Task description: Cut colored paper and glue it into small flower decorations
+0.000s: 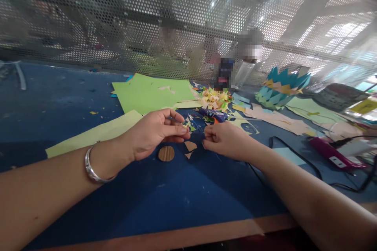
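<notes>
Paper scrap point(188, 125), pinched at the left hand point(156, 131) fingertips; right hand point(225, 139) curled shut, contents hidden. We should keep both hands low, clear of the wooden disc point(166, 153) at six o'clock.

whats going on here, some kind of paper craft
A person sits at a blue table strewn with cut paper. The left hand pinches a small paper piece at its fingertips, and the right hand is closed close beside it; what it holds is not clear. A brown disc and paper scraps lie just below the hands. Green sheets, a glue gun and a folded paper flower lie behind.
</notes>
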`<state>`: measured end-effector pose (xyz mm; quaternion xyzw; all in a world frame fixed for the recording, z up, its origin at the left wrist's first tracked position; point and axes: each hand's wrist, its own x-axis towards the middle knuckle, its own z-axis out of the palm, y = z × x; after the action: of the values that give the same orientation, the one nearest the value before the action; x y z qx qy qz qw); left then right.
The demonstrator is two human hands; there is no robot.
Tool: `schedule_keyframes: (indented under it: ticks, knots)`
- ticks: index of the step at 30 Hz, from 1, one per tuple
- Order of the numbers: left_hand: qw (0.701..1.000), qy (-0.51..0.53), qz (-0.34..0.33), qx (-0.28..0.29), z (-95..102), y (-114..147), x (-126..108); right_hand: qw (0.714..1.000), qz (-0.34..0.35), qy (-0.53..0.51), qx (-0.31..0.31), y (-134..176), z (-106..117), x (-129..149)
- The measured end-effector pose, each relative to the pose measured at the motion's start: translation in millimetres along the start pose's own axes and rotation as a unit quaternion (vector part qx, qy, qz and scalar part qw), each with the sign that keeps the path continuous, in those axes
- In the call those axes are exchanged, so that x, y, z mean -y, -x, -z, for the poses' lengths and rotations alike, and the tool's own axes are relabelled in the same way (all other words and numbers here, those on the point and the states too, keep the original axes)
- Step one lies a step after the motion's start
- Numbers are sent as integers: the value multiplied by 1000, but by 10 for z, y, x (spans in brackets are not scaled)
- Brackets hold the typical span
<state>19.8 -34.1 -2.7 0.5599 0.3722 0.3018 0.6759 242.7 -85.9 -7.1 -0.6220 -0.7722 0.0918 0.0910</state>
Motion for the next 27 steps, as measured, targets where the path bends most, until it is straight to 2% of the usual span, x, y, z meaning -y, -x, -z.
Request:
schedule_keyframes:
  ticks: [3, 5, 9, 12, 15, 27]
  knots:
    - [1000, 0, -3, 0, 4, -6, 14, 999, -12, -32, -24, -9, -21, 17]
    - [1000, 0, -2, 2, 2, -5, 25, 994, 2, -83, -74, -5, -30, 42]
    - [1000, 1, -4, 23, -29, 18, 33, 970, 90, -163, -156, 37, -43, 123]
    - [999, -1, -15, 40, -58, 40, 24, 959, 150, -172, -167, 79, -51, 183]
    - [999, -12, -26, 45, -75, 46, 20, 954, 176, -169, -172, 97, -55, 212]
    - [997, -34, -43, 56, -80, 48, 35, 955, 179, -158, -176, 88, -64, 207]
